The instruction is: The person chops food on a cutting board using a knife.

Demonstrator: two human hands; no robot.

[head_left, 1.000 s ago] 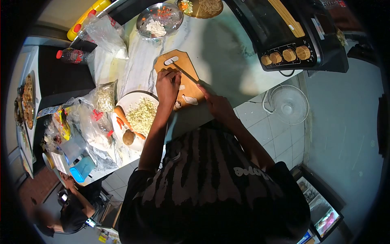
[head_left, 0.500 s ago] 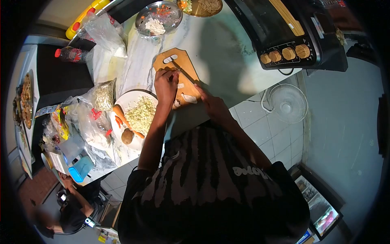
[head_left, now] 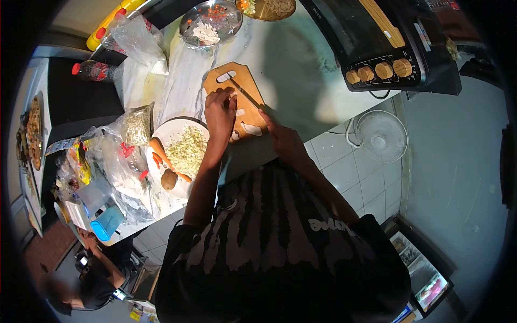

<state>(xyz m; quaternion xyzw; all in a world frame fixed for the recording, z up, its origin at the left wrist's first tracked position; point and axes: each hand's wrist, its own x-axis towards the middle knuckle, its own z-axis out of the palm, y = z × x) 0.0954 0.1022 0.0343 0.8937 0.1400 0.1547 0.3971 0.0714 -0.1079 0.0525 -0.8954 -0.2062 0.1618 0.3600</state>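
Observation:
My right hand [head_left: 284, 137] is closed round the handle of a knife [head_left: 246, 92], whose blade slants over the wooden cutting board [head_left: 252, 81]. My left hand [head_left: 219, 112] rests over the board's left edge with its fingers bent together; whatever they hold, if anything, is hidden. Pale slices [head_left: 251, 129] and a small brownish piece [head_left: 235, 135] lie on the near part of the board. Left of my left forearm stands a white plate [head_left: 156, 175] with chopped pale vegetable [head_left: 187, 151], a carrot [head_left: 160, 151] and a round brown vegetable [head_left: 169, 180].
A metal tray [head_left: 186, 24] with white and orange pieces stands at the back. A black toaster oven [head_left: 377, 75] occupies the right side. Plastic bags [head_left: 121, 167] and a blue container [head_left: 107, 223] crowd the left. Another person [head_left: 102, 274] sits at lower left.
The knife blade has shifted slightly away from my left fingers. My left fingers have moved a little; the pieces on the near part of the board lie as before.

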